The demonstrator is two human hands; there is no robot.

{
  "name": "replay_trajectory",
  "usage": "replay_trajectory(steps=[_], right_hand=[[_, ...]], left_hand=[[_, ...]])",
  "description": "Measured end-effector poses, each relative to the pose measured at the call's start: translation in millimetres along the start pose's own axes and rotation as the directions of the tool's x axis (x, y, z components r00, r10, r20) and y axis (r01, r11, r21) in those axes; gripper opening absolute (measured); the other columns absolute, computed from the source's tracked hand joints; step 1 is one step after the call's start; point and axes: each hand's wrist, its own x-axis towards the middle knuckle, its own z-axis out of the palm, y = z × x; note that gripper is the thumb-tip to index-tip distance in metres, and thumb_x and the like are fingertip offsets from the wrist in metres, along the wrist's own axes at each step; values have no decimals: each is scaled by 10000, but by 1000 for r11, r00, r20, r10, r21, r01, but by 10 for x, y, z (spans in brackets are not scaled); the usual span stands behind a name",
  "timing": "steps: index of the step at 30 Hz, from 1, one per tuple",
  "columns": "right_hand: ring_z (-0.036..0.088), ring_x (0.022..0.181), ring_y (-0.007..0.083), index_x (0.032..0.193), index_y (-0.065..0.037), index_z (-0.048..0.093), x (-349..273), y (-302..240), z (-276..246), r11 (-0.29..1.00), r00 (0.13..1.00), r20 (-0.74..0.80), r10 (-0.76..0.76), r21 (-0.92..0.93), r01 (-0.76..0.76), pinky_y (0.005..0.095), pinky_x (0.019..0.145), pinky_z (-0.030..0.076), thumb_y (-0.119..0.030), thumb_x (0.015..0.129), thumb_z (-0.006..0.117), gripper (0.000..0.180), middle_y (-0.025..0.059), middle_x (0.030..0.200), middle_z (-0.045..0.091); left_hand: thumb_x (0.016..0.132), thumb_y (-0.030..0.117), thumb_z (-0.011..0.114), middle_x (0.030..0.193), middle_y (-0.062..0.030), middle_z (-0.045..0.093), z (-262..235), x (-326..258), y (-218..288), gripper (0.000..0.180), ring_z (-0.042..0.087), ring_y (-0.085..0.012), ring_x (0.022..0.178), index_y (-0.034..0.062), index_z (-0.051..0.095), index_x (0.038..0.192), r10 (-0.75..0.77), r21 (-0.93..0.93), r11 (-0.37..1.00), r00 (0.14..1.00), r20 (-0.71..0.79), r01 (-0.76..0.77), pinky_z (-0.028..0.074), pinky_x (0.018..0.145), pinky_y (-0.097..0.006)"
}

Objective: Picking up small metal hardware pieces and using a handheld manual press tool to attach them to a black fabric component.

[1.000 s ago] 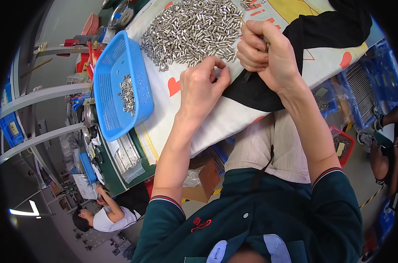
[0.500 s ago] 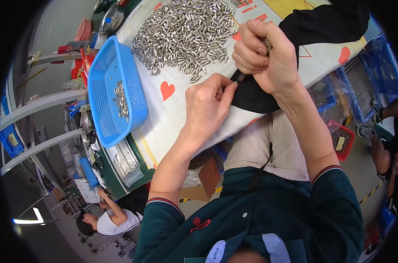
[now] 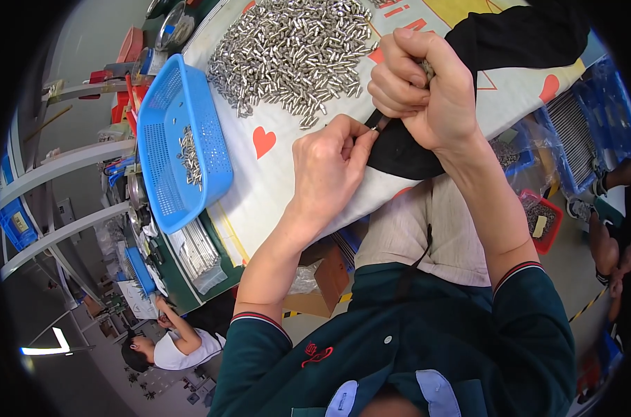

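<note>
My left hand [image 3: 327, 161] is closed in a pinch on a small silvery metal pin [image 3: 374, 128], of which only the tip shows between finger and thumb. Close beside it, my right hand [image 3: 427, 90] makes a fist around a slim tool; its handle is mostly hidden, and a dark narrow end [image 3: 383, 123] comes out toward the pin. Black cloth [image 3: 404, 151] lies beneath both hands at the table's near edge. Beyond my left hand spreads a large heap of small metal pins [image 3: 288, 52]. Left of the heap stands a blue perforated basket [image 3: 215, 156] with some pins inside.
A white covering with red hearts [image 3: 263, 142] lies over the table. Metal rods in clear plastic [image 3: 194, 254] rest at the left. A red bin [image 3: 548, 233] and blue crates [image 3: 611, 125] stand at the right. Another person [image 3: 180, 344] works at the lower left.
Both hands keep nearly the same hold and place. The view has shifted very slightly.
</note>
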Motion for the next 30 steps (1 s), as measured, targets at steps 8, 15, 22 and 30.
replay_trajectory(steps=[8,15,22,30], right_hand=[[138,374,54,524,-130,254,0,0,38,999,1000,-17,18,-32,-19,222,359,121,-249,881,317,382,-55,392,203],[136,387,53,528,-130,248,39,24,139,988,998,-54,23,-154,-31,229,366,111,-251,882,330,384,-54,411,198],[144,391,50,519,-126,237,49,120,234,939,995,-27,-93,-335,79,235,374,111,-213,871,346,379,-53,422,198],[134,367,49,523,-140,235,75,34,45,992,991,-110,75,-95,-86,216,346,106,-211,868,329,365,-55,406,196]], left_hand=[[698,33,636,420,-61,432,5,-12,14,106,433,-173,354,-1,552,644,-8,-12,1000,1000,-4,8,345,380,-293],[691,20,626,441,-93,465,15,23,-4,108,456,-195,366,-12,540,634,-38,-68,997,999,36,41,355,394,-301],[692,26,624,446,-109,470,19,31,-30,110,463,-210,373,-16,540,634,-25,-105,994,999,39,29,362,409,-315],[695,28,628,454,-98,465,-5,14,26,87,457,-202,380,-10,558,661,-27,-8,1000,999,44,27,362,408,-308]])
